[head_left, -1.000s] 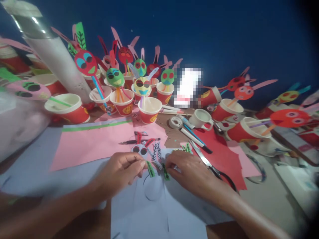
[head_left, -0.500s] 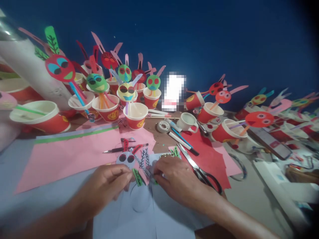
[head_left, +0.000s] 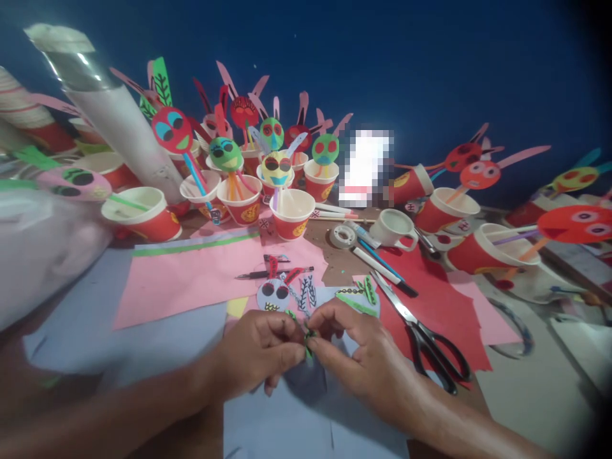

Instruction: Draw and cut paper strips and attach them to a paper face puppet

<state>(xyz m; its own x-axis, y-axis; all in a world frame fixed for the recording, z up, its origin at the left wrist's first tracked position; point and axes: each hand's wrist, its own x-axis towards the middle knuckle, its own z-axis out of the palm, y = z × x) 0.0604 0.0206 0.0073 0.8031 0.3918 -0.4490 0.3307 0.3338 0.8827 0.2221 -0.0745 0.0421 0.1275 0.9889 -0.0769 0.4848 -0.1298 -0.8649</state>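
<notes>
My left hand (head_left: pixel 261 349) and my right hand (head_left: pixel 354 347) meet over a pale blue paper sheet (head_left: pixel 296 421). Between their fingertips they pinch a small green paper strip with black marks (head_left: pixel 308 335). Just beyond my fingers lies a pale blue paper face with black eyes and red ears (head_left: pixel 273 294). Next to it lie a leaf-patterned cutout (head_left: pixel 308 292) and another green piece (head_left: pixel 361 296).
Scissors (head_left: pixel 425 335) lie on red paper (head_left: pixel 430 299) to the right. A black pen (head_left: pixel 272 274) rests on pink paper (head_left: pixel 191 277). Several red paper cups (head_left: pixel 289 213) with paper faces on straws stand behind, with a tape roll (head_left: pixel 342 236), a white mug (head_left: pixel 394 228) and a grey roll (head_left: pixel 112 115).
My two hands have come together and lifted the green strip between their fingertips. The view has swung back to the left.
</notes>
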